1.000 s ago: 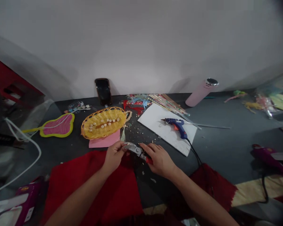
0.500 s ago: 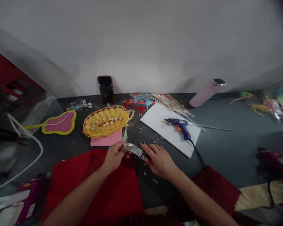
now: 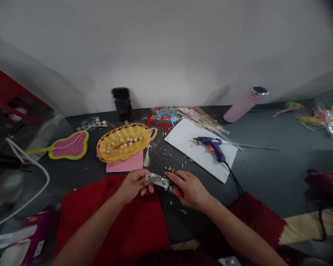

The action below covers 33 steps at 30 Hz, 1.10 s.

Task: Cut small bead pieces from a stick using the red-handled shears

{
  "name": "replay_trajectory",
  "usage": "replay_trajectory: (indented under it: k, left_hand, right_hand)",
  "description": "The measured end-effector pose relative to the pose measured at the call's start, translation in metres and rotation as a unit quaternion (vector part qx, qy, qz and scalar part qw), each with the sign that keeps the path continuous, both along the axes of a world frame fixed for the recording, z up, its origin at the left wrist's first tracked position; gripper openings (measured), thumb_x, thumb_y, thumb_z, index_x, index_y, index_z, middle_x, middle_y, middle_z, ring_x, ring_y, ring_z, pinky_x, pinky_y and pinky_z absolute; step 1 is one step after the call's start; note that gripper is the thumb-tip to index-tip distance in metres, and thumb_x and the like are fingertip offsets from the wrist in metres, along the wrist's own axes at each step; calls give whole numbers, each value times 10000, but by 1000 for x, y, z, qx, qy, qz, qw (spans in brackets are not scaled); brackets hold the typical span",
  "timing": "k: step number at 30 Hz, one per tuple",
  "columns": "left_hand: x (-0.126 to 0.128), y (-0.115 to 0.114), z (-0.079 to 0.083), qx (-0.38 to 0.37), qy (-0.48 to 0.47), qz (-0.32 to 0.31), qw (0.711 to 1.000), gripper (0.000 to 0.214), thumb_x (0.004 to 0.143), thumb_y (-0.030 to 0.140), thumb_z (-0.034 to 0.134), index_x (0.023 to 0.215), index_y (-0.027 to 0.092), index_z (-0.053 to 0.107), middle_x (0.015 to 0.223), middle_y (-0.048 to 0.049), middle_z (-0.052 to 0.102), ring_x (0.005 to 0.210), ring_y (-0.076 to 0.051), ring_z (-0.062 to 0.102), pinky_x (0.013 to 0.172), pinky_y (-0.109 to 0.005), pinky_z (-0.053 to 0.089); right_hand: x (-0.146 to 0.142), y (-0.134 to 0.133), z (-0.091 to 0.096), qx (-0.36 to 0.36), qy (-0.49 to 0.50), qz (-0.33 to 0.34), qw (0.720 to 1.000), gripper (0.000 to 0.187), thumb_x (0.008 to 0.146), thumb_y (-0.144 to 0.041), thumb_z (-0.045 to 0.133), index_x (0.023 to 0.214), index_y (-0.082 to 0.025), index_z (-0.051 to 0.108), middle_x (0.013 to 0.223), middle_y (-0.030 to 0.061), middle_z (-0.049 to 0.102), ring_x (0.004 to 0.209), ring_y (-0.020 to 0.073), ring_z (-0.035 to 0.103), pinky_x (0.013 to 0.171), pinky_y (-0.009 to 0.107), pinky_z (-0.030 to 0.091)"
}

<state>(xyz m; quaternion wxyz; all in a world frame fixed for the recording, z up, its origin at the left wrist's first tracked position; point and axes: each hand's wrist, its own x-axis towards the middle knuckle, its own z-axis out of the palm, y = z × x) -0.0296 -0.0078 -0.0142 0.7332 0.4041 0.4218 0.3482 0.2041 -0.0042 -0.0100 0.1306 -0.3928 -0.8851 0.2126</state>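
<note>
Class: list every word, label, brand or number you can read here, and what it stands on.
None can be read.
The purple package bears a small orange label, too blurred to read.
The phone screen is dark; the pink bottle shows no print.

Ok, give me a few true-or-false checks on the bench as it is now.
1. The right hand holds the cutters by their red handles. True.
2. The glue gun lies in the basket. False: the glue gun lies on the white sheet; the basket holds small pale beads.
3. The phone leans against the wall. True.
4. The left hand rests flat, well away from the cutters. False: the left hand is at the cutters' metal end, fingers curled.
</note>
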Motion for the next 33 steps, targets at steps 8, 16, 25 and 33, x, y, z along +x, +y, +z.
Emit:
replay_trajectory:
  k: [8,16,25,33]
  left_hand:
    - [3,2,-6,30,10,51,998,197,788,318,579,749,128,549,625,-14,640,405,-42,445,431,-169,338]
    - [10,2,1,111,116,133,978,151,743,287,627,779,154,565,608,36,591,541,-81,536,549,-185,417]
    - [5,1,-1,160,227,112,954,122,766,253,566,709,159,617,540,24,613,501,-110,569,519,-195,427]
    - [6,1,4,151,222,88,959,139,775,255,543,690,170,612,603,14,637,493,-117,592,497,-204,452]
  right_hand:
    - [-5,-1,-1,-6,-14,-30,999,588,714,-133,495,1288,-199,387,1052,90,555,923,209,530,827,340,424]
    - [-3,0,-4,6,0,-79,997,678,676,-104,491,1329,-194,330,1112,104,525,987,233,493,872,364,397]
    - [-1,2,1,-6,-29,-59,998,721,654,-109,475,1348,-200,303,1121,101,514,1013,240,474,890,392,369]
    - [1,0,1,-21,-8,-46,999,651,684,-137,494,1314,-204,351,1073,100,546,951,224,514,832,348,411]
